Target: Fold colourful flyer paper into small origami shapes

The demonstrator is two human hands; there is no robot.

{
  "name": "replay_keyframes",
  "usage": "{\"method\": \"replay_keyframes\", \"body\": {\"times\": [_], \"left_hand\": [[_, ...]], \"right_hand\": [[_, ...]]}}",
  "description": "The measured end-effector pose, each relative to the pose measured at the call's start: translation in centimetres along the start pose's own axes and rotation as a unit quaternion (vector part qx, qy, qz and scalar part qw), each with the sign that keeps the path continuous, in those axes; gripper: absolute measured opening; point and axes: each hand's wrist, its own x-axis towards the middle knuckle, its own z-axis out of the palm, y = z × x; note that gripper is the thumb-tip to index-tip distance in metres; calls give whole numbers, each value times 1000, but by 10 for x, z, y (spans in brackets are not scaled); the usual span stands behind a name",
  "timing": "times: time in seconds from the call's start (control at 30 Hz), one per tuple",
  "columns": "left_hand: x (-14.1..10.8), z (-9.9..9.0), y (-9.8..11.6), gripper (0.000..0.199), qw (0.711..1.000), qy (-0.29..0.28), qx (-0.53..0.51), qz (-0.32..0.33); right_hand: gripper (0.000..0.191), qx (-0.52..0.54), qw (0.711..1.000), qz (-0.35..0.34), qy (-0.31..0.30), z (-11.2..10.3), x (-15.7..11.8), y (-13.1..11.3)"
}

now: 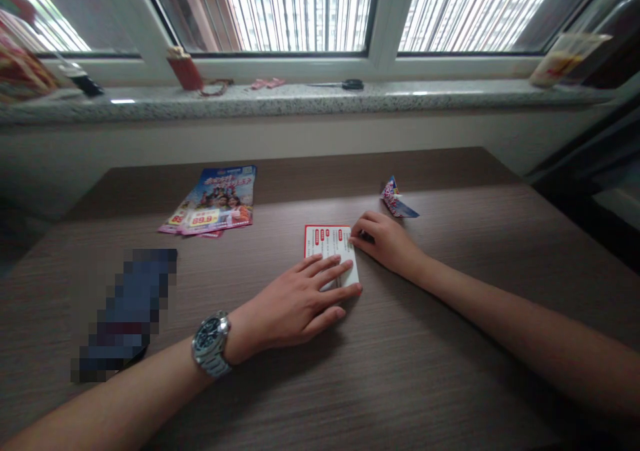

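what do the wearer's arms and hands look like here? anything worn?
Both forearms are bare, no sleeves in view. No gloves or rings visible on either hand. The left hand has a silver metal wristwatch with a dark round dial at the wrist. The right hand and its wrist carry nothing.

Your left hand [295, 304] lies flat on the folded leaflet [327, 247] at mid-worktop [450, 371], while your right hand [387, 241] pinches its right edge. Flyers [215, 201] lie toward the far left corner, a folded paper shape [397, 199] just beyond your right hand.

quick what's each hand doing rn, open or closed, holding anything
Left hand: open, pressed flat on the folded leaflet.
Right hand: fingers curled, pinching the leaflet's right edge.
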Motion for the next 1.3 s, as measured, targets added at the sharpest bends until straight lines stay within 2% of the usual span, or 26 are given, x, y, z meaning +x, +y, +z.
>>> {"method": "replay_keyframes", "body": {"times": [0.17, 0.43, 0.7, 0.93, 1.3], "left_hand": [[0, -1, 0, 49, 1000, -4, -6, -3], [0, -2, 1, 50, 1000, -6, -8, -4], [-1, 3, -3, 51, 1000, 18, -8, -1], [1, 4, -11, 52, 1000, 11, 9, -19], [3, 3, -15, 50, 1000, 16, 6, -8]], "right_hand": [[7, -10, 999, 33, 9, 2, 14, 5], [8, -56, 998, 36, 12, 2, 21, 5], [7, -4, 999, 25, 33, 1, 16, 4], [3, 8, 1000, 0, -8, -3, 4, -5], [4, 22, 1000, 10, -14, 1, 6, 0]]}}
